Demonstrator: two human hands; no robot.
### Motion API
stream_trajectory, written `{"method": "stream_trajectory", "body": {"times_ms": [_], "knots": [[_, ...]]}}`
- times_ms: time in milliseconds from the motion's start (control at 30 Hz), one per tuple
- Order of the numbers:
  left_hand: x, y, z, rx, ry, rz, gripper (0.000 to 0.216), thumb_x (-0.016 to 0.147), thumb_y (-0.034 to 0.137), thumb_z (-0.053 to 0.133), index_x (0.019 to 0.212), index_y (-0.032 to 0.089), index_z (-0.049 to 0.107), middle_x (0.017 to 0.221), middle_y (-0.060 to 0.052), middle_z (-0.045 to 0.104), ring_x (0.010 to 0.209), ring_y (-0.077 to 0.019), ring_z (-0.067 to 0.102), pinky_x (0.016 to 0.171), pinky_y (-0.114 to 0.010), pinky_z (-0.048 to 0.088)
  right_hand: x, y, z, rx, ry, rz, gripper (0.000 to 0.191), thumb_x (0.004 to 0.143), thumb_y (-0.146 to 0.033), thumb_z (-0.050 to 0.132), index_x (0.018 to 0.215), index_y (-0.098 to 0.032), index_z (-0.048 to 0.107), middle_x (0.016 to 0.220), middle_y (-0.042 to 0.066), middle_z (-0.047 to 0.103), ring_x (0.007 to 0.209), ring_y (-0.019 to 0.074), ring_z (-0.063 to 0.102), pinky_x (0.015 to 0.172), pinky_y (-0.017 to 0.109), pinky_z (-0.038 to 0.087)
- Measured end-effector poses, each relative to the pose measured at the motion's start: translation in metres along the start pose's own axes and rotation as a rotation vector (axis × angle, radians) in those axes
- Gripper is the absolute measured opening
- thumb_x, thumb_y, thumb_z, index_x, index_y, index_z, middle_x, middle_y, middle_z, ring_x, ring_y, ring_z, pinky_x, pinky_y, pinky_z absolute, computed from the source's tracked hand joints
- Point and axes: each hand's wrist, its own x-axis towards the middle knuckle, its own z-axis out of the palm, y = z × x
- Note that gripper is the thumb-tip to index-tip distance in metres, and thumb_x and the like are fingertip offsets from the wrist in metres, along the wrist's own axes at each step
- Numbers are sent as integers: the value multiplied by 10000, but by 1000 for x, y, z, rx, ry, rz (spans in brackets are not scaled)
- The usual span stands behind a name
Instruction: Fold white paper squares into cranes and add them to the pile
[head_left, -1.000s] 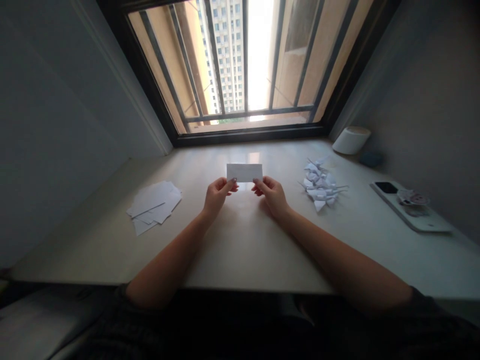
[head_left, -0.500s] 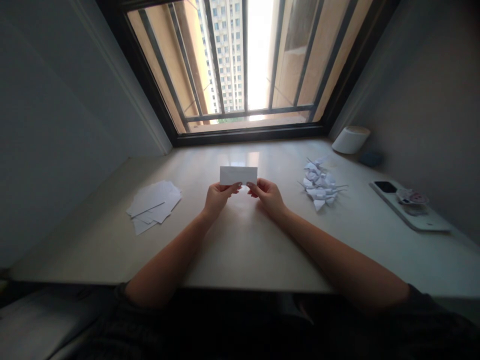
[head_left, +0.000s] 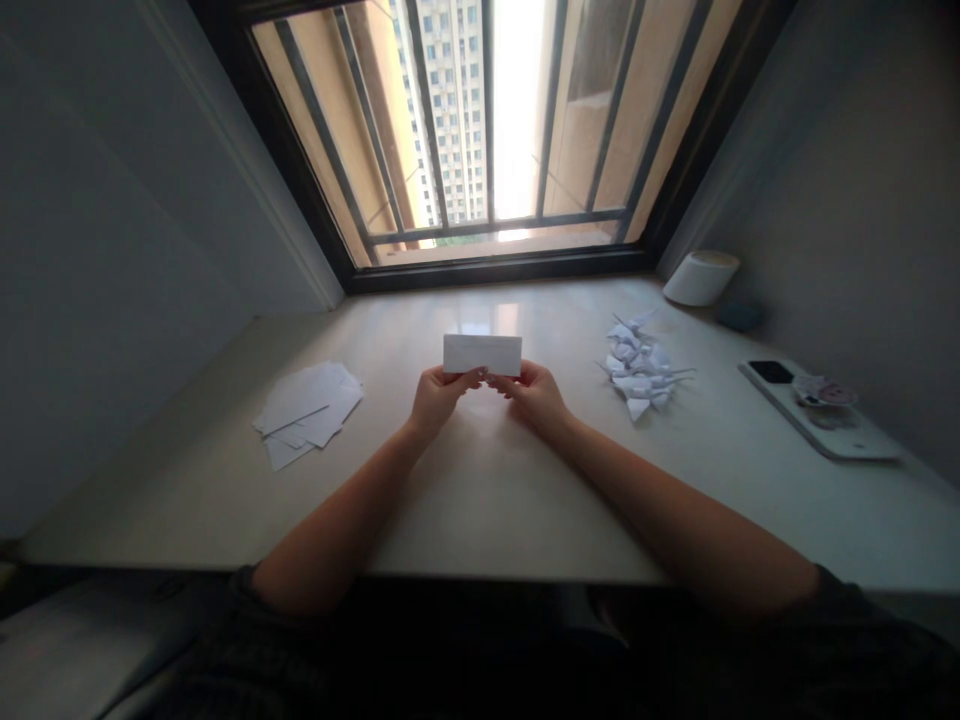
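A white sheet of paper (head_left: pixel 482 353), folded into a rectangle, is held up in front of me over the middle of the table. My left hand (head_left: pixel 441 396) pinches its lower left part, thumb on the near side. At the lower right, my right hand (head_left: pixel 535 392) grips the same paper, its thumb tip close to the left one. Most of the other fingers are hidden behind the paper. To the left lies a loose stack of white paper sheets (head_left: pixel 319 400). Over on the right is a heap of folded white paper pieces (head_left: pixel 637 372) with pointed ends.
The pale table (head_left: pixel 480 520) runs up to a barred window (head_left: pixel 487 240). A white cylindrical object (head_left: pixel 701 278) stands at the back right, near a dark rounded item (head_left: pixel 741 316). A phone (head_left: pixel 817 415) with a round attachment lies at the right.
The folded paper has shifted slightly to the right and both thumbs have moved closer together along its lower edge. The stack and the heap have stayed put.
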Motion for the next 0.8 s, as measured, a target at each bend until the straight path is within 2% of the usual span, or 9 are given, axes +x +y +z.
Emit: {"method": "stream_trajectory", "body": {"times_ms": [267, 467, 800], "knots": [[-1, -4, 2, -2, 2, -29, 331, 610, 449, 773, 749, 152, 727, 683, -53, 702, 658, -164, 624, 621, -275, 426, 1, -2, 2, 59, 30, 62, 321, 540, -419, 804, 714, -187, 667, 654, 12, 669, 576, 132, 537, 569, 277, 392], [-1, -4, 1, 9, 20, -69, 364, 612, 486, 762, 778, 163, 734, 772, -82, 728, 704, -184, 640, 636, -284, 423, 1, -7, 1, 79, 18, 87, 250, 562, -389, 783, 669, -189, 679, 597, 1, 639, 563, 130, 524, 583, 283, 371], [3, 1, -4, -50, 82, -153, 363, 618, 521, 754, 702, 169, 724, 827, -99, 726, 736, -183, 631, 652, -278, 406, 2, -3, -3, 101, -157, 116, 238, 664, -430, 722, 725, -200, 737, 681, 26, 687, 625, 133, 541, 633, 287, 380]]}}
